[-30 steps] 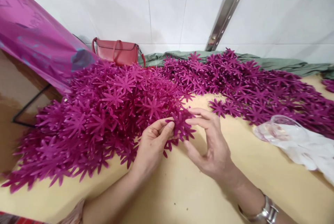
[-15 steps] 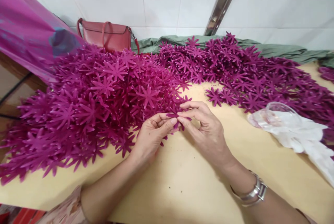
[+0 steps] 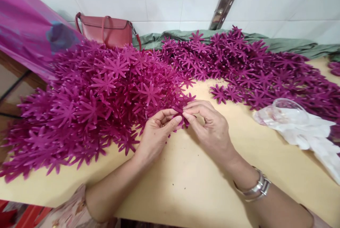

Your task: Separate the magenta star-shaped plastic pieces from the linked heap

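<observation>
My left hand and my right hand meet fingertip to fingertip over the table, both pinching a small magenta flower piece between thumbs and fingers. The piece is mostly hidden by the fingers. Right behind the hands lies a big heap of magenta plastic flowers, whose near edge touches the pinched piece. A second, flatter spread of the same flowers runs along the back right. A silver watch sits on my right wrist.
The yellow table carries a clear plastic bag at the right. A red handbag and a green cloth lie against the tiled wall. A pink plastic sheet hangs at the left; a metal bracket leans on the wall.
The hands have closed together on the flower piece, which showed spread out a second ago and is now mostly covered. The view has tilted slightly down.
</observation>
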